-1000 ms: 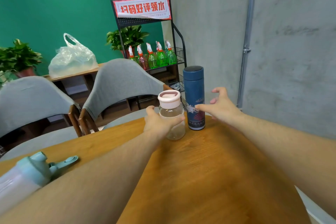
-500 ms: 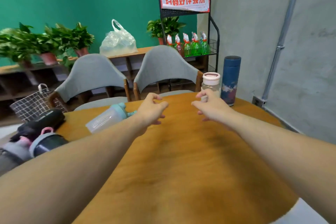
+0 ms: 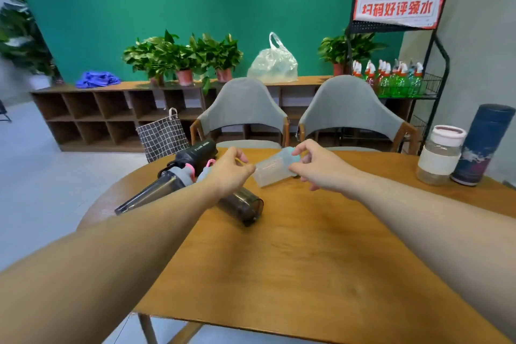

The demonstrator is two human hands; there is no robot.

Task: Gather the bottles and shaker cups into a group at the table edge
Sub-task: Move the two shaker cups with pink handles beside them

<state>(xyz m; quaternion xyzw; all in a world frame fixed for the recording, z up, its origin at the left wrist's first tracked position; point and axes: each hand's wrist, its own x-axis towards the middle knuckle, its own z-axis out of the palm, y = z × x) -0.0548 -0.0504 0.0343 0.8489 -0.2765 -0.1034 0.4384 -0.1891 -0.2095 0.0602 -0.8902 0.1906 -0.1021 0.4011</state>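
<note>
A clear shaker cup (image 3: 270, 172) with a pale blue lid lies on its side at the far middle of the wooden table (image 3: 293, 260). My right hand (image 3: 318, 167) pinches its lid end between thumb and fingers. My left hand (image 3: 230, 173) hovers at the cup's base, fingers curled and apart, holding nothing. To the left lie a black bottle (image 3: 199, 151) and two dark smoky shaker cups (image 3: 156, 191) (image 3: 243, 205) with pink loops, one partly hidden by my left wrist. A glass jar with a white lid (image 3: 439, 156) and a blue flask (image 3: 483, 145) stand upright at the right edge.
Two grey chairs (image 3: 243, 109) (image 3: 349, 109) stand behind the table. A checked basket (image 3: 163, 137) sits on the floor at the left. Further back are a low shelf with potted plants (image 3: 184, 58), a plastic bag (image 3: 273, 63) and a rack of spray bottles (image 3: 391, 78).
My left hand let go of the glass jar beside the flask. The view swung left, and both hands moved to the clear shaker cup, the right one taking its lid end.
</note>
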